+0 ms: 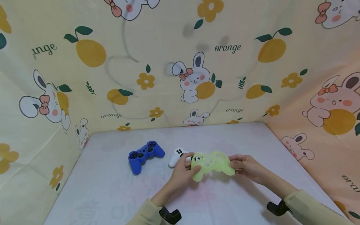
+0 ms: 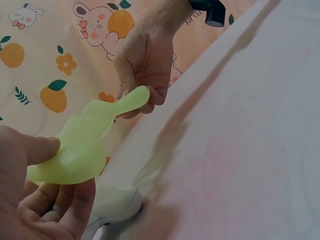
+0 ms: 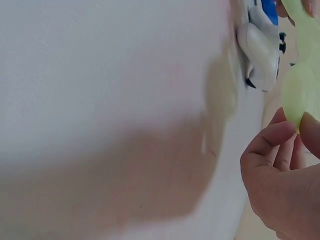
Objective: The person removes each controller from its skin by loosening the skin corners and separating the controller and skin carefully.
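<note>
At opposite ends, both hands (image 1: 181,173) (image 1: 248,168) pinch a green cover (image 1: 212,162).

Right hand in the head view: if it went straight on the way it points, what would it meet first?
The yellow-green controller-shaped piece, whose end the right hand already pinches. Beyond that, perhaps the white controller, though depth is hard to judge.

"orange" (image 1: 227,47) repeats on the printed fabric (image 1: 168,37) beyond the far edge of the surface (image 1: 112,184); cut-off "ora" (image 1: 350,183) beyond its right edge; faint near-left lettering (image 1: 90,213) illegible.
</note>
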A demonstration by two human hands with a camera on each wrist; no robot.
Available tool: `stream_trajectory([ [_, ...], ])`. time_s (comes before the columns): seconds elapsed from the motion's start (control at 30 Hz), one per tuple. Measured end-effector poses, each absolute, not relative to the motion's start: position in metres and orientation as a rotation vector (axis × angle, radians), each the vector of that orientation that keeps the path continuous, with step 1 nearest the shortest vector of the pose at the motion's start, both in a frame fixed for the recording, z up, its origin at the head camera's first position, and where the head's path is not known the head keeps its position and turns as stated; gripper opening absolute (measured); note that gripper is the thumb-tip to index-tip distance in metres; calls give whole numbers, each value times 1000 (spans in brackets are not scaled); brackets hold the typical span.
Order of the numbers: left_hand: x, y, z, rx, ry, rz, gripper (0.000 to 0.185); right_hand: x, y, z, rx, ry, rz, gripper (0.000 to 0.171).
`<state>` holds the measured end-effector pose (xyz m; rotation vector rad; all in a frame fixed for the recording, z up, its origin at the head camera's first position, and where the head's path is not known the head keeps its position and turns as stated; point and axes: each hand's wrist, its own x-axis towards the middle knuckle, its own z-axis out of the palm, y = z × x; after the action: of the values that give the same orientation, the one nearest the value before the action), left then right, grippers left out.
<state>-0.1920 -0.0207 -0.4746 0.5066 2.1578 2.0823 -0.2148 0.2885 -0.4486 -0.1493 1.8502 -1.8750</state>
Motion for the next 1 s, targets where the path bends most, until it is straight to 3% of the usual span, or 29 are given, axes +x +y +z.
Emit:
stream_trajectory([
  [1.0,-204,17,-481,216,2040,2337,35,-231,321,-457,-88,1880,-1930,19],
])
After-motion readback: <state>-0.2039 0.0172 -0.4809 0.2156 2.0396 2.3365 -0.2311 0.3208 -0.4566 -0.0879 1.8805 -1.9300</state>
